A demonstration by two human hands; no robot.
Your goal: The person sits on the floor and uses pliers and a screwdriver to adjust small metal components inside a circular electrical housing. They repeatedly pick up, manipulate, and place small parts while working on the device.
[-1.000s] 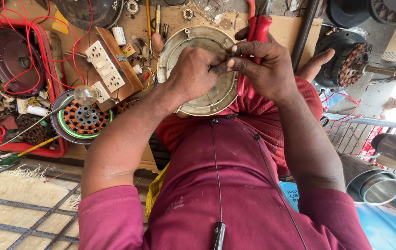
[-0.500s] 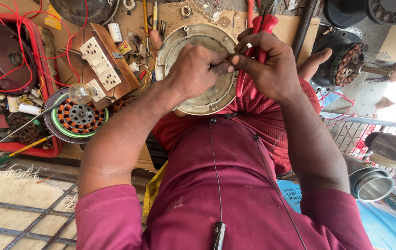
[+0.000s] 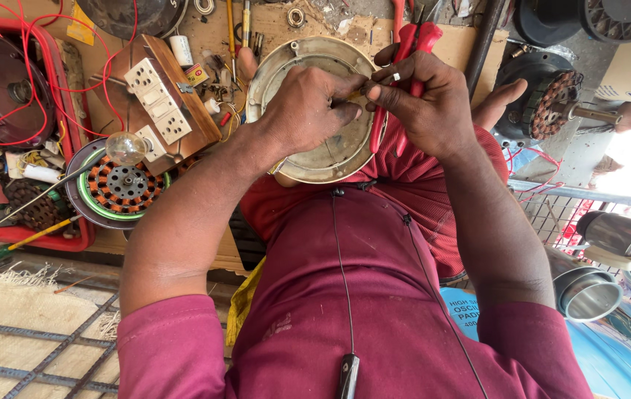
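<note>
- The left hand [image 3: 311, 107] and the right hand [image 3: 433, 111] are brought together, fingertips almost touching, above a round metal fan cover [image 3: 315, 159] that rests on the person's lap.
- A small yellowish piece, too small to identify, is pinched between the thumb and fingers of the left hand, which is otherwise curled closed.
- Red-handled pliers [image 3: 411, 52] are gripped in the closed right hand; their long axis runs steeply, the handles pointing up and away from the body and the lower end passing down behind the fingers toward the cover's rim.
- The cover is seen with its hollow side up, tilted slightly, its far edge lying against the cardboard-covered work surface [image 3: 470, 41].
- Just left of the cover, a wooden switchboard [image 3: 160, 100] with white sockets is laid diagonally on that surface, with a clear light bulb [image 3: 125, 148] at its near end.
- Beside the bulb, a fan stator [image 3: 119, 188] with copper windings is set flat.
- Further left, a red tray [image 3: 64, 118] holding a dark motor housing and looped red wire [image 3: 31, 44] is seen.
- To the right, another wound motor [image 3: 551, 103] and steel cups [image 3: 592, 295] are placed near a metal railing.
- Woven matting under a steel grid [image 3: 20, 340] covers the floor at lower left.
</note>
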